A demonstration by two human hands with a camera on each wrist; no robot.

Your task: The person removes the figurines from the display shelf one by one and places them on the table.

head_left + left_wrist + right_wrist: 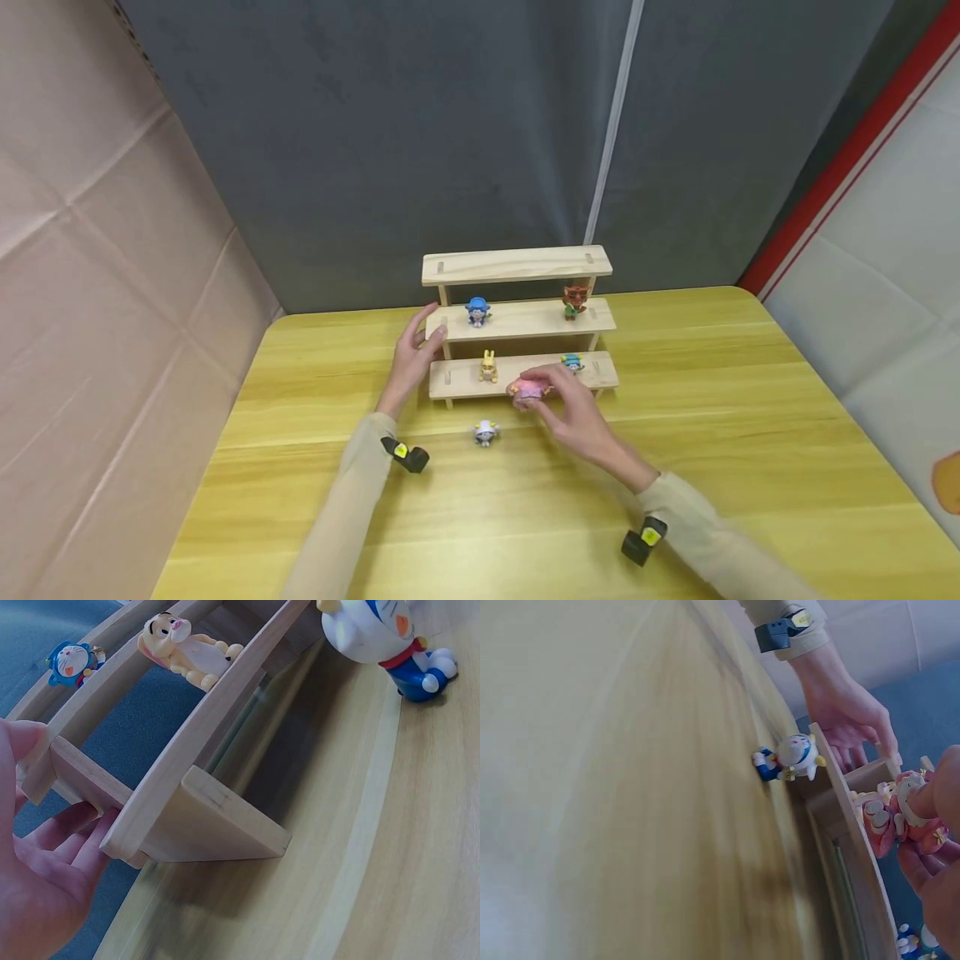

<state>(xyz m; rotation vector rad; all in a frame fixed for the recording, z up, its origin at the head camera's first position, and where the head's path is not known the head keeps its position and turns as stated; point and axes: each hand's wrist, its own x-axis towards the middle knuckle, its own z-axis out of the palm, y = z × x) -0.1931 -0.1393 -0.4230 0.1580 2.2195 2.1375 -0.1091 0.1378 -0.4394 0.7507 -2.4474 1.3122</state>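
Note:
A three-tier wooden display shelf (517,265) stands on the table. My left hand (411,358) grips the left end of its middle tier, thumb on the plank and fingers around the side support. Between thumb and fingers, my right hand (581,417) pinches a pink figurine (911,810) just over the front of the bottom tier. That tier bears a yellow long-eared figurine (488,367) and a teal figurine (572,362), partly covered by the right hand. On the middle tier are a blue-hatted figurine (477,312) and a fox figurine (575,302). A white-and-blue figurine (485,432) stands before the shelf.
The wooden table (315,500) extends around the shelf on both sides and in front. A dark grey curtain (375,150) hangs directly behind it. Pale fabric walls (97,292) flank the table, and a red strip (847,158) runs along the right one.

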